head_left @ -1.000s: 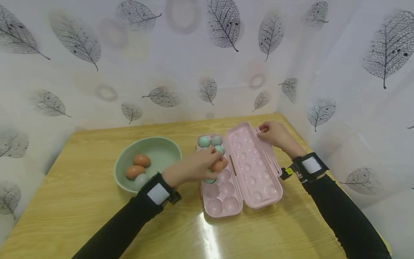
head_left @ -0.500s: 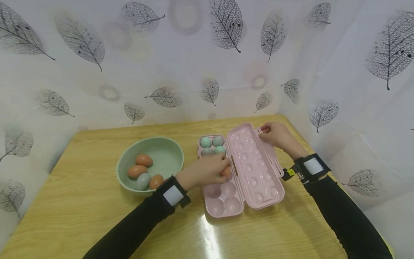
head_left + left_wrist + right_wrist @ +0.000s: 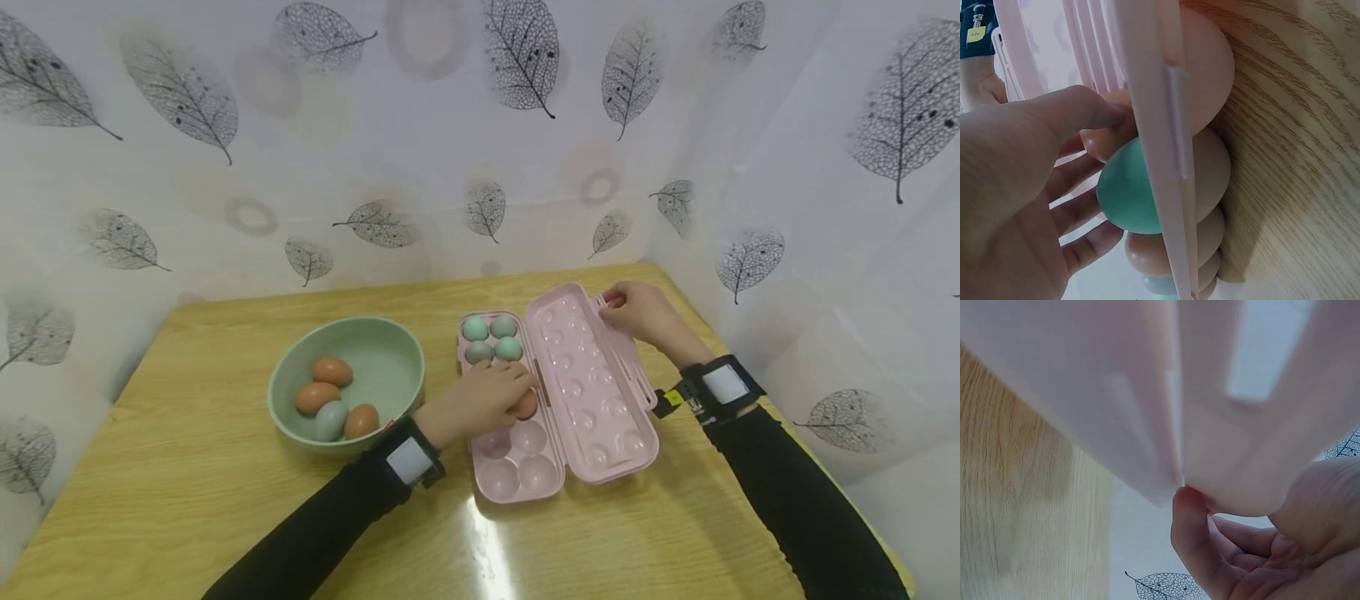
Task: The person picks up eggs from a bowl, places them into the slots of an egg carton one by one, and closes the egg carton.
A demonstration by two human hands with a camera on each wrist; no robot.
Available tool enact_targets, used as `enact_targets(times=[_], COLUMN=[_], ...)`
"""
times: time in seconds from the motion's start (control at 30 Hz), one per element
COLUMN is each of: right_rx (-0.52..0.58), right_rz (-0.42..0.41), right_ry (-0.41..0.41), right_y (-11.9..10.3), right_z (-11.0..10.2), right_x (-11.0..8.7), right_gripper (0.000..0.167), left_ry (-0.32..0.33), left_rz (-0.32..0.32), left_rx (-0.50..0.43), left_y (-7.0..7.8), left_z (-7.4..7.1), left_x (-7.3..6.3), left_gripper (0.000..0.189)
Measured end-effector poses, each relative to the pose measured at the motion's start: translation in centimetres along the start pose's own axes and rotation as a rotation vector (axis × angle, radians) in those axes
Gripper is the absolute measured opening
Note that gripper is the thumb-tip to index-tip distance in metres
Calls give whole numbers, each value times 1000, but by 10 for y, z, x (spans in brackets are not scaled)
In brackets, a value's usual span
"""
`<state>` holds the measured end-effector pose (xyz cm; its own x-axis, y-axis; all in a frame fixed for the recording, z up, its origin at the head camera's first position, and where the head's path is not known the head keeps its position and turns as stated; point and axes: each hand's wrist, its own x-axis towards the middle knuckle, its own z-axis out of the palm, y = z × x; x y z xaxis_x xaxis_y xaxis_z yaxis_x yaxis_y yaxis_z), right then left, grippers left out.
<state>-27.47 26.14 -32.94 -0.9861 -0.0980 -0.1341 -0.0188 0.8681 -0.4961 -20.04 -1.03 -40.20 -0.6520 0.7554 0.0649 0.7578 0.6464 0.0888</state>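
A pink egg box (image 3: 517, 493) lies unfolded on the table. Green and grey-green eggs (image 3: 507, 348) fill its far pockets, and the near pockets (image 3: 538, 475) are bare. Over the middle of the box, my left hand (image 3: 480, 402) holds a brown egg (image 3: 525, 405) at a right-column pocket. The left wrist view shows the thumb against that brown egg (image 3: 1102, 142), beside a green egg (image 3: 1129, 187). My right hand (image 3: 641, 315) pinches the far outer edge of the box's lid (image 3: 581, 375); in the right wrist view, thumb and fingertips (image 3: 1190, 503) grip pink plastic.
Left of the box stands a pale green bowl (image 3: 382, 358) with three brown eggs (image 3: 332, 371) and one grey egg (image 3: 331, 421). The left forearm passes close to the bowl's near right rim. A leaf-printed curtain (image 3: 420, 167) hangs behind the wooden table (image 3: 187, 483).
My left hand has moved slightly nearer and to the right, bringing the brown egg down to the pocket. Another brown egg in the bowl has come into view. The right hand keeps its hold on the lid.
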Motion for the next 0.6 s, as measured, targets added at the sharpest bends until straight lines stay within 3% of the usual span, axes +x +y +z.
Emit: enact_targets(times=[0.33,0.6], right_rx=[-14,-10], right_rz=[-27,-27], right_ry=[8,7], right_y=[-1,0], right_z=[0,0], right_x=[1,0], right_gripper=[46,46], left_ry=[37,43], left_rz=[18,10], left_rx=[7,-99], left_y=[0,-1], left_z=[-1,-9], left_x=[-5,-11], left_gripper=[43,39])
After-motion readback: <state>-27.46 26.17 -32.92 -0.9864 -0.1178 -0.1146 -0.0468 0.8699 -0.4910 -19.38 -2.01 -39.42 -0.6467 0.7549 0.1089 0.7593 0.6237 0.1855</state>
